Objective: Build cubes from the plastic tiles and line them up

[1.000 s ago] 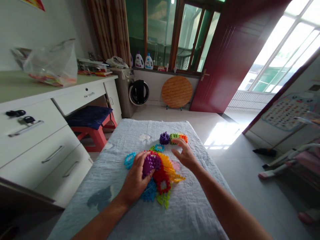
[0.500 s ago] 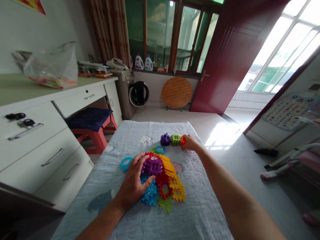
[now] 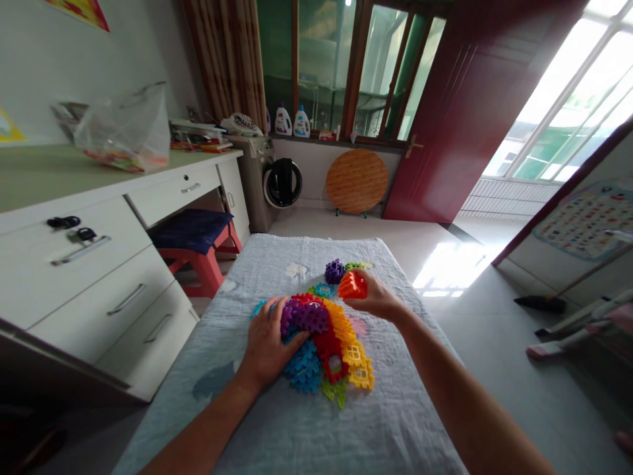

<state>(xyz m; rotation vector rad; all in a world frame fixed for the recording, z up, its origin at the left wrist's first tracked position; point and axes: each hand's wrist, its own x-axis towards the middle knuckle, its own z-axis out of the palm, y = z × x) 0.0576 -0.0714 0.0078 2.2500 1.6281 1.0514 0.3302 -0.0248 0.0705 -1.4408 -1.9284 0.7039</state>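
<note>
The right hand pinches an orange block in its fingertips, lifted just above the blanket, while the left hand lies flat, fingers spread, pressing on the purple block atop the pile of interlocking pieces. The orange block hangs just beyond and to the right of that pile, nearer the right hand's side, with a purple cube and a green piece close behind it toward the blanket's far edge.
</note>
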